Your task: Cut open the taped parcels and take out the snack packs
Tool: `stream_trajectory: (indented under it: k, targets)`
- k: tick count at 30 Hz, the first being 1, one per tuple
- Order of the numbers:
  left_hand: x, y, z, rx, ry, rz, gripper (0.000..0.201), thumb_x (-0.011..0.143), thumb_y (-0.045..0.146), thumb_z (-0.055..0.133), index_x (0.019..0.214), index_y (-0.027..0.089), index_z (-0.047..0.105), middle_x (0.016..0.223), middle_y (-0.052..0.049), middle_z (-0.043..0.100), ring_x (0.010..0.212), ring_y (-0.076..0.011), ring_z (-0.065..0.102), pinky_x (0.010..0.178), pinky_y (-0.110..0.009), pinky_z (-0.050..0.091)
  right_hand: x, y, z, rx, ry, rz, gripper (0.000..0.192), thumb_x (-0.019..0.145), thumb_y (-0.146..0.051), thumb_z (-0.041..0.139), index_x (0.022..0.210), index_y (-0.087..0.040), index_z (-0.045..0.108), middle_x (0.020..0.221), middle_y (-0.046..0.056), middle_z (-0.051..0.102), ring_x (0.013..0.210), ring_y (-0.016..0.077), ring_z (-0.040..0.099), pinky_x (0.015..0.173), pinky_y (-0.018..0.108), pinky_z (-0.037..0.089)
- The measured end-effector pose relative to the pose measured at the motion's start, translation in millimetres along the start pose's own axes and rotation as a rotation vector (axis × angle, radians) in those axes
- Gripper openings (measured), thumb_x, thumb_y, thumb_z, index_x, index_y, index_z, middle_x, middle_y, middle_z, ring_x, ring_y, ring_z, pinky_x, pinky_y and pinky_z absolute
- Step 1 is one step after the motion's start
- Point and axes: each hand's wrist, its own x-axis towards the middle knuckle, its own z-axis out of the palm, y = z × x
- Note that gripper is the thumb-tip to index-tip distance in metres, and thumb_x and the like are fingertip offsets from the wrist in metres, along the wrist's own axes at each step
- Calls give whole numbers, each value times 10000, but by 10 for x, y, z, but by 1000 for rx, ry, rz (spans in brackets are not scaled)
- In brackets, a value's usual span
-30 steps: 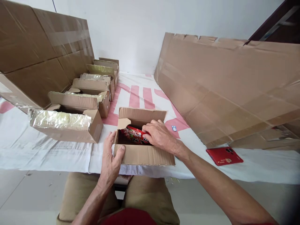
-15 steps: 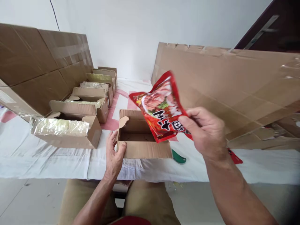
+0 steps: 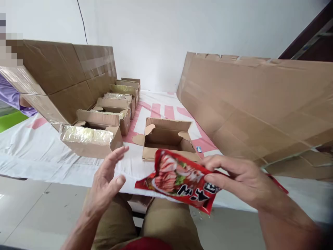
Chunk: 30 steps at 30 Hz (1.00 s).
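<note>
Surroundings: a white cloth-covered table [image 3: 39, 156] carried a row of small cartons [image 3: 114, 104] along its left side, running away toward the wall, the nearest one [image 3: 90, 140] topped with shiny film.
Big cardboard: large flattened boxes [image 3: 57, 76] leaned up behind that row, and a long cardboard sheet [image 3: 255, 104] slanted along the right side.
Open box: a small open box [image 3: 166, 139] sat on the table, flaps up, nothing visible inside it.
In the way: the red packet [image 3: 179, 178] covered the open box's near edge; nothing lay between the two hands.
Packet place: it was off the table, held in the air over the table's front edge, above the person's lap.
Packet axis: long axis ran roughly left to right, the right end slightly lower; printed face turned up to the camera.
Right hand: the right hand [image 3: 241, 180] pinched the packet's right end between thumb and fingers.
Left hand: the left hand [image 3: 106, 180] was spread wide, palm turned toward the packet, just left of it and touching nothing.
Bystander: a purple sleeve [image 3: 13, 100] showed at the far left edge.
</note>
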Motion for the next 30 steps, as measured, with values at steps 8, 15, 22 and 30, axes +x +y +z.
stream_trajectory:
  k: [8, 15, 22, 30]
  targets:
    - [-114, 189, 105, -83, -248, -407, 621, 763, 479, 892, 1288, 220, 687, 1086, -113, 801, 961, -278, 784, 813, -359, 654, 316, -335, 422, -49, -243, -24, 133, 924, -200, 625, 805, -212, 682, 808, -7, 744, 706, 131, 631, 675, 254, 484]
    - [-5, 65, 82, -261, 0, -461, 495, 673, 473, 951, 996, 163, 740, 889, -67, 805, 761, -221, 775, 709, -317, 660, 19, 147, 266, 400, 95, 146, 750, 816, -639, 815, 1433, -271, 600, 1430, 138, 671, 1268, 300, 672, 990, 428, 574]
    - [310, 219, 256, -383, 40, -331, 478, 668, 413, 971, 1002, 168, 732, 896, -50, 808, 752, -207, 777, 714, -330, 675, 17, 147, 644, 349, 134, 215, 524, 778, -392, 868, 1237, -213, 691, 1200, 78, 766, 1105, 270, 722, 944, 407, 603]
    - [744, 1194, 147, -361, -42, 316, 514, 730, 238, 945, 1179, 159, 707, 1073, -3, 803, 1003, -172, 756, 962, -362, 629, 431, -486, 361, 321, 576, -127, 371, 849, -445, 827, 1146, -260, 703, 1084, 12, 755, 1041, 231, 713, 953, 398, 603]
